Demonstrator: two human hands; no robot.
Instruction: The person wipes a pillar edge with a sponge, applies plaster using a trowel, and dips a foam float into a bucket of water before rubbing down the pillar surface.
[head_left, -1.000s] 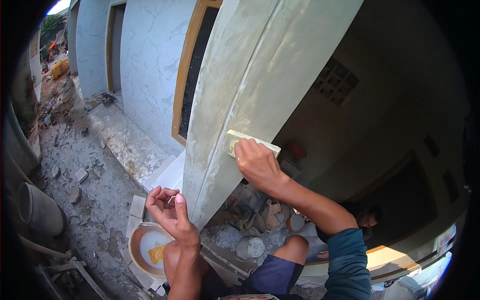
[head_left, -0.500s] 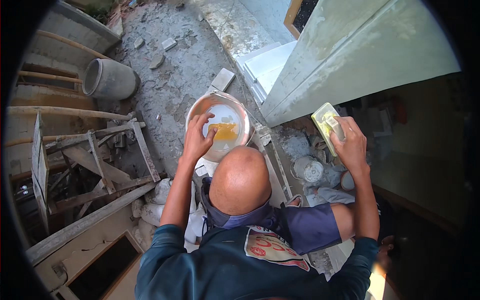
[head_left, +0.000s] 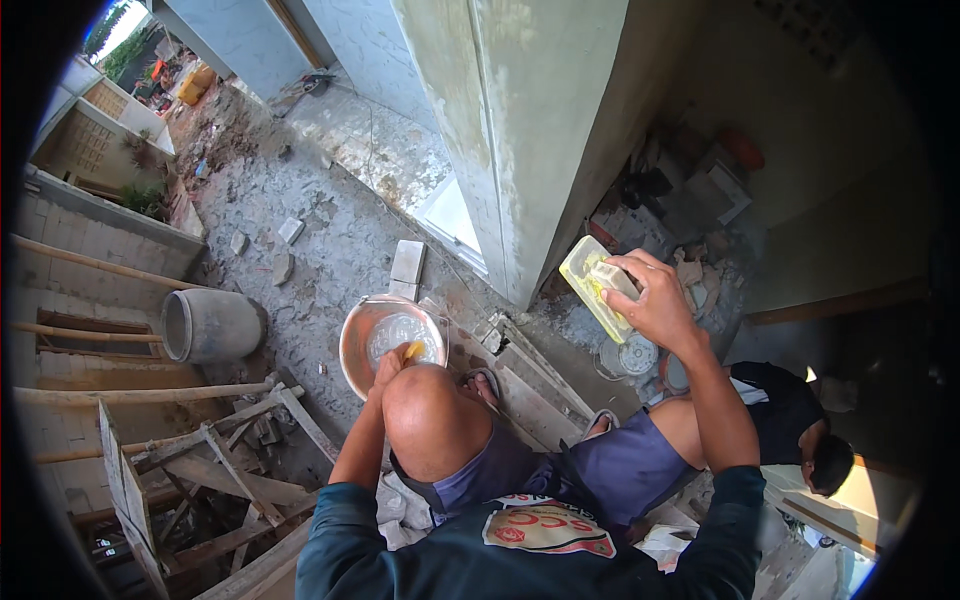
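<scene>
My left hand reaches down into a round pinkish bucket that holds water. Its fingers are closed on a yellow sponge, of which a small part shows at the fingertips; my raised knee hides some of the hand. Out to the right, my right hand grips the pale block handle of a hand float. The float's flat rectangular plate is yellowish and tilted, held in the air in front of a wall corner.
A large grey drum lies on its side at the left, near a wooden trestle. A plastered wall corner stands ahead. White pails sit at right. Another person is low at the right. Planks lie by my feet.
My left hand has gone lower into the bucket and closed on the sponge. The float stays in my right hand. The view has swung, showing more wall and the other person.
</scene>
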